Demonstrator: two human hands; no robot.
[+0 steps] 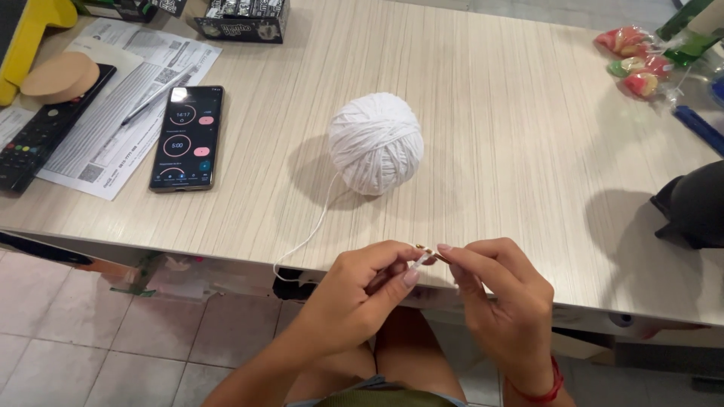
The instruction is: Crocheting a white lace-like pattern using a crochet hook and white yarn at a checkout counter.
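White yarn ball [375, 142] rests on pale, wood-grained striped table [513, 136].

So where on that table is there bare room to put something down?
Bare wood lies between the yarn ball and the wrapped sweets, and between the phone and the ball. The far left is crowded: papers, remote.

A long table [490, 113] with a pale wood-grain top fills most of the view. Its front edge runs across from left to right. Below it the floor [90, 339] is made of light grey square tiles with thin joints. The light is soft and comes from above, and it puts gentle shadows on the table top. No wall or window is visible.
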